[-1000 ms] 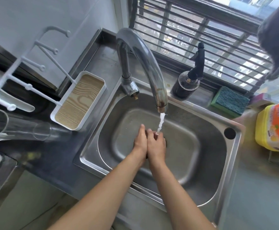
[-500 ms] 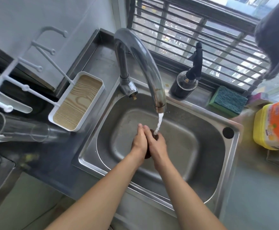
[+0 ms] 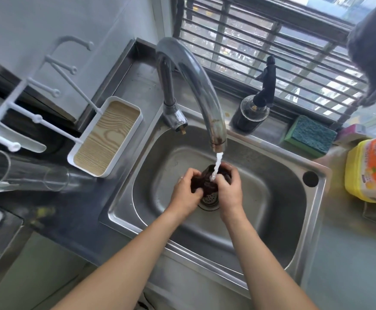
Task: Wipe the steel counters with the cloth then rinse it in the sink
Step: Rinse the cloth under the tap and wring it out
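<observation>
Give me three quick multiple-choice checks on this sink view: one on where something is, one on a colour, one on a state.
1. Where is the cloth?
A. On the window ledge
B. Held over the sink drain
C. In the white tray

2. What colour is the top of the sponge?
A. Teal
B. Red
C. White

3. What is the faucet doing?
A. Off
B. Dripping onto the counter
C. Running onto the cloth

Answers: 1 B, the left hand and right hand grip it above the strainer. 2 A, teal pad on a green base. 3 C, a white stream falls from the spout onto the cloth.
</observation>
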`<state>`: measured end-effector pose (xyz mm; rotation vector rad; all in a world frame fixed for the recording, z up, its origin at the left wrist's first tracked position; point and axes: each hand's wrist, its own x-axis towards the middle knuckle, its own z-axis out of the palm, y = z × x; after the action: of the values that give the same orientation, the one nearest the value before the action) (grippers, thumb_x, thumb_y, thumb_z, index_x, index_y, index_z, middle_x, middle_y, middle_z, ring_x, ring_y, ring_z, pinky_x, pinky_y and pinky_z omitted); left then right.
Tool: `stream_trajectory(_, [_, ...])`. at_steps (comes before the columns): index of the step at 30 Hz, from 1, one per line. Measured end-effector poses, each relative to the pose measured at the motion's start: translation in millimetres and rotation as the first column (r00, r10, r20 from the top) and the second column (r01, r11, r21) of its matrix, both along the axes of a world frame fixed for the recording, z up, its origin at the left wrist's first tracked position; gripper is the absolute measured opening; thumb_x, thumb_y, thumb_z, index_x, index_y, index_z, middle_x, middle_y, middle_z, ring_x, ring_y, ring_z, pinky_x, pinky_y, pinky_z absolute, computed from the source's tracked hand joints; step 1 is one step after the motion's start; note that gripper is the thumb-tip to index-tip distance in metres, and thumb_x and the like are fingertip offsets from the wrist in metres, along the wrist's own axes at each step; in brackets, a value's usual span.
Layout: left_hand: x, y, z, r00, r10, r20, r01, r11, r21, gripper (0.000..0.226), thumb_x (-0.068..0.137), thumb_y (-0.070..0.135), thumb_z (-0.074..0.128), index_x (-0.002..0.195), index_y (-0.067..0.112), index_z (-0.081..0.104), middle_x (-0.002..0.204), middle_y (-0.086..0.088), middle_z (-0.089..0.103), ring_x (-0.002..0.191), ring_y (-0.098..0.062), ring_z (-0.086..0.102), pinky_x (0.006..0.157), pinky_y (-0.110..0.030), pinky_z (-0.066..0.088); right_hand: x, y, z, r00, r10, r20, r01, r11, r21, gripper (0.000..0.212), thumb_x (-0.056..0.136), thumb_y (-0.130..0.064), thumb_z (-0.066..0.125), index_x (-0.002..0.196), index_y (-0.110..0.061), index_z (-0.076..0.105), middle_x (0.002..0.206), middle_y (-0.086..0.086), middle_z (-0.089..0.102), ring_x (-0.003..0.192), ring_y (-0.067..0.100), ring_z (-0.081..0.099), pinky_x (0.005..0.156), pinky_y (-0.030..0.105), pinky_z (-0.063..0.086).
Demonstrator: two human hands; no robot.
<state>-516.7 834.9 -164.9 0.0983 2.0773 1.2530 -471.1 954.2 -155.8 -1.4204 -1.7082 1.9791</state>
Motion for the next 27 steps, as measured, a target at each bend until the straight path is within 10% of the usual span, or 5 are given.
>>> stream_trajectory(5, [4, 27, 24, 0.867, 0.383, 0.318, -0.450, 0.876, 0.172, 0.028, 0.075, 0.040, 0.045, 0.082, 0.020, 0.063, 0.090, -0.011, 0.067, 0.086, -0.022, 0.061, 0.081, -0.035, 0.051, 12, -39, -10, 0.970, 0.244, 0.000, -0.238, 0.945, 0.224, 0.053, 0.080, -0.042, 0.057, 0.126, -0.016, 0.062, 0.118, 0.000, 0.063, 0.112, 0.012, 0.059, 0.104, 0.028, 0.045])
stream_trajectory(11, [17, 17, 8, 0.911, 0.353, 0.215, -0.371, 0.928, 0.047, 0.085, 0.090, 0.080, 0.021, 0.080, 0.015, 0.074, 0.085, -0.010, 0.076, 0.088, -0.028, 0.071, 0.085, -0.040, 0.055, 5, -46, -15, 0.981, 0.147, 0.124, -0.189, 0.851, 0.489, 0.033, 0.101, -0.030, 0.049, 0.087, -0.006, 0.066, 0.083, 0.010, 0.068, 0.078, 0.027, 0.058, 0.077, 0.037, 0.042])
stream_trajectory(16, [13, 13, 8, 0.963, 0.256, 0.087, -0.265, 0.956, 0.128, 0.069, 0.085, 0.079, 0.027, 0.054, 0.025, 0.056, 0.050, 0.007, 0.054, 0.056, -0.021, 0.051, 0.062, -0.045, 0.048, -16, -14, 9, 0.938, -0.093, 0.335, 0.114, 0.993, -0.042, 0.045, 0.102, -0.028, 0.049, 0.061, -0.012, 0.060, 0.063, 0.008, 0.061, 0.065, 0.027, 0.055, 0.064, 0.033, 0.042])
stream_trajectory(20, [7, 16, 8, 0.939, 0.343, 0.026, -0.344, 0.937, 0.055, 0.061, 0.096, 0.068, 0.026, 0.089, 0.024, 0.067, 0.090, 0.004, 0.070, 0.090, -0.021, 0.066, 0.084, -0.036, 0.052, -18, -11, 21, 0.937, -0.251, 0.245, 0.324, 0.887, -0.329, 0.023, 0.093, -0.025, 0.052, 0.079, -0.015, 0.068, 0.068, 0.004, 0.066, 0.064, 0.024, 0.062, 0.057, 0.026, 0.047])
stream_trajectory(27, [14, 34, 22, 0.845, 0.427, 0.322, -0.464, 0.885, 0.044, 0.070, 0.105, 0.054, 0.024, 0.067, 0.014, 0.066, 0.072, -0.002, 0.070, 0.072, -0.017, 0.066, 0.068, -0.021, 0.052, -19, -31, 2, 0.940, -0.024, 0.341, -0.068, 0.965, 0.254, 0.043, 0.101, -0.044, 0.055, 0.074, -0.011, 0.060, 0.072, 0.003, 0.061, 0.079, 0.028, 0.058, 0.071, 0.032, 0.037])
